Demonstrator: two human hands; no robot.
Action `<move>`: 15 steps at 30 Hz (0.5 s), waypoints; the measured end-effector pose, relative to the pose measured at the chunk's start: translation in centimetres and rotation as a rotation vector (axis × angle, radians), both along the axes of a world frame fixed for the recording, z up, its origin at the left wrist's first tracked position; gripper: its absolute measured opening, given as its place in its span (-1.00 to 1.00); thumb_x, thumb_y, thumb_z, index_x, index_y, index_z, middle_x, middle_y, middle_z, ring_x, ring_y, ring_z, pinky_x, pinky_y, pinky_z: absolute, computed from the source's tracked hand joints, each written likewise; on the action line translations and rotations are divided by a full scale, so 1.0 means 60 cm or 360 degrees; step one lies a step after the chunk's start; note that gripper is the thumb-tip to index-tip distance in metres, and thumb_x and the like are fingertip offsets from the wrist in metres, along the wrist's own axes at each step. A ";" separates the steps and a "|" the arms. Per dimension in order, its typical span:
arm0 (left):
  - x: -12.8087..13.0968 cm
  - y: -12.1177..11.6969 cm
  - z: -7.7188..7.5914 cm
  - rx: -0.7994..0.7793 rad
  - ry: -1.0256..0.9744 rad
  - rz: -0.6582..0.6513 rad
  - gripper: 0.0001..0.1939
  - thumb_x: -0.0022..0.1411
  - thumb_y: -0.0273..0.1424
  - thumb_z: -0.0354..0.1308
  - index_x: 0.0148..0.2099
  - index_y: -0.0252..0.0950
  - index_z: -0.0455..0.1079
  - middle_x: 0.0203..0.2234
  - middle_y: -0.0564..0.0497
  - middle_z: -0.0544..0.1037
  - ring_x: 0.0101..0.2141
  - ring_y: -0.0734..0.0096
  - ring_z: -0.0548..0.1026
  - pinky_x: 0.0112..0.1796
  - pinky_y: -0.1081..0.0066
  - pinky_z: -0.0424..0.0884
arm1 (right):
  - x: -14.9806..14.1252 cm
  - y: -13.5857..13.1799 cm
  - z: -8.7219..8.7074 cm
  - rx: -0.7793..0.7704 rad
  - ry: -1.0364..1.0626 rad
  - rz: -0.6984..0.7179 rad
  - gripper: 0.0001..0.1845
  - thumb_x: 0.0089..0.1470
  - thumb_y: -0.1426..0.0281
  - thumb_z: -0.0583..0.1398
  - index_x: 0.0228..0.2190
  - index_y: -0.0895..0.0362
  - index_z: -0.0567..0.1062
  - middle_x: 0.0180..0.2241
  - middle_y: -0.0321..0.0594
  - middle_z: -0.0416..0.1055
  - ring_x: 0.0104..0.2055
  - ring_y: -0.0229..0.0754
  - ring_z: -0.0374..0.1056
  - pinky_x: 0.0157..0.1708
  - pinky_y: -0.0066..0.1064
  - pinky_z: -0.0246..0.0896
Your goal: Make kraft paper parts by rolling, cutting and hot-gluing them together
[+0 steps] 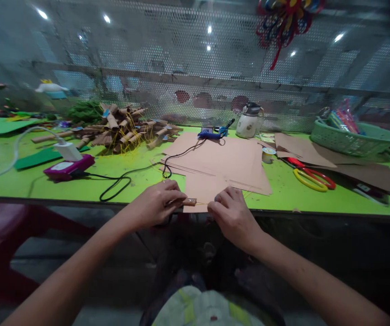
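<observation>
Between thumb and fingers, my left hand (162,199) pinches a small brown paper roll (190,202) at the table's front edge. A thin yellow string (202,203) runs from the roll's end to my right hand (232,210), whose closed fingers grip it. Both hands are above the front of the brown paper sheets (220,156), which lie stacked on the table. A blue glue gun (210,135) rests at the back of these sheets, with its black cord trailing left.
Brown paper rolls with yellow strings (123,129) are piled back left. A purple power strip (69,167) with a white plug sits left. Scissors (312,175), a string spool (268,155), a white jug (248,121) and a green basket (354,138) stand or lie to the right.
</observation>
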State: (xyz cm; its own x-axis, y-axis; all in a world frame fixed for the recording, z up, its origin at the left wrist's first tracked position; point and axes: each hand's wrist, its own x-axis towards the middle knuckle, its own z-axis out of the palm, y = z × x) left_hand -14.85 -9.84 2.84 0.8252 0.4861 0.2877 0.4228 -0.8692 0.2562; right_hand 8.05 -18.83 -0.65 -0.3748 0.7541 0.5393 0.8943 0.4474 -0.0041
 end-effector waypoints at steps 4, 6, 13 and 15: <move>0.002 -0.006 0.006 -0.0004 0.0014 0.0018 -0.73 0.29 -0.34 -0.03 -0.16 -0.26 0.49 -0.36 -0.07 0.43 -0.34 0.43 0.38 -0.31 0.48 0.30 | -0.003 0.000 -0.004 0.0052 -0.0028 0.0021 -0.82 0.09 0.54 0.08 -0.48 0.16 0.42 -0.43 -0.17 0.27 -0.27 -0.13 0.05 -0.21 -0.20 -0.09; 0.001 -0.007 0.009 -0.0017 -0.0007 0.0039 -0.73 0.28 -0.34 -0.03 -0.16 -0.25 0.49 -0.37 -0.06 0.43 -0.35 0.45 0.39 -0.33 0.50 0.30 | -0.006 0.000 -0.003 0.0073 -0.0053 0.0021 -0.83 0.07 0.56 0.09 -0.50 0.16 0.42 -0.44 -0.17 0.27 -0.27 -0.12 0.05 -0.20 -0.18 -0.10; -0.002 -0.003 0.009 -0.0043 0.0015 0.0025 -0.74 0.28 -0.34 -0.01 -0.14 -0.23 0.49 -0.33 -0.06 0.45 -0.34 0.46 0.42 -0.31 0.51 0.30 | -0.012 0.001 0.009 0.0034 -0.0071 0.0021 -0.85 0.02 0.57 0.12 -0.51 0.16 0.43 -0.45 -0.19 0.28 -0.27 -0.13 0.06 -0.21 -0.17 -0.11; -0.003 -0.002 0.008 -0.0044 0.0012 0.0013 -0.74 0.28 -0.34 -0.02 -0.14 -0.24 0.49 -0.31 -0.07 0.46 -0.33 0.45 0.43 -0.30 0.50 0.30 | -0.011 0.001 0.011 0.0016 -0.0055 0.0008 -0.85 0.00 0.58 0.13 -0.52 0.17 0.44 -0.46 -0.18 0.28 -0.28 -0.13 0.06 -0.23 -0.18 -0.12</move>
State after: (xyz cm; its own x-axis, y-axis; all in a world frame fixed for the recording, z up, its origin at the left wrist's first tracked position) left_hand -15.00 -9.96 3.35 0.8233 0.5004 0.2680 0.4317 -0.8585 0.2766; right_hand 7.37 -18.77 0.01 -0.3972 0.7468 0.5334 0.8915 0.4520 0.0310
